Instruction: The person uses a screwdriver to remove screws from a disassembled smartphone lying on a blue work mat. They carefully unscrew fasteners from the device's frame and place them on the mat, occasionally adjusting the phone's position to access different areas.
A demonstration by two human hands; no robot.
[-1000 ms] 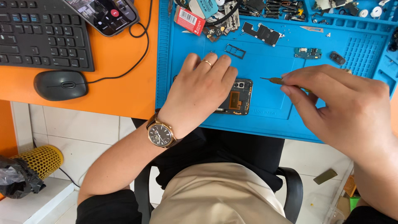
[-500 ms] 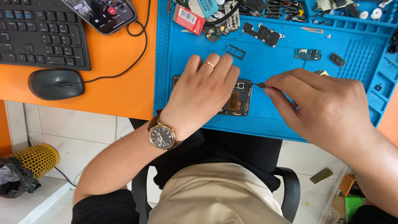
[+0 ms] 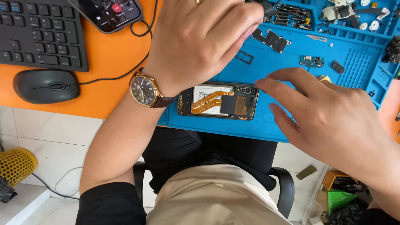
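An opened phone (image 3: 217, 102) with its back cover off lies flat on the blue work mat (image 3: 291, 54), showing an orange flex cable and a white battery. My left hand (image 3: 200, 37), with a watch (image 3: 143, 89) on its wrist, is lifted above the mat's upper left. Its fingers are together and reach toward the parts at the top, and the fingertips hide whatever is under them. My right hand (image 3: 333, 121) hovers just right of the phone with fingers spread and nothing visible between them. A small tan piece (image 3: 323, 78) peeks out behind its index finger.
A black keyboard (image 3: 37, 35), a black mouse (image 3: 46, 85) and a corded phone with a lit screen (image 3: 110, 12) lie on the orange desk. Loose circuit boards (image 3: 271, 39), a small board (image 3: 311, 61) and screws fill the mat's top trays. A yellow mesh object (image 3: 14, 166) sits on the floor.
My left hand has lifted off the opened phone and moved up toward the mat's top. My right hand has spread its fingers; the thin tool it held is no longer seen.
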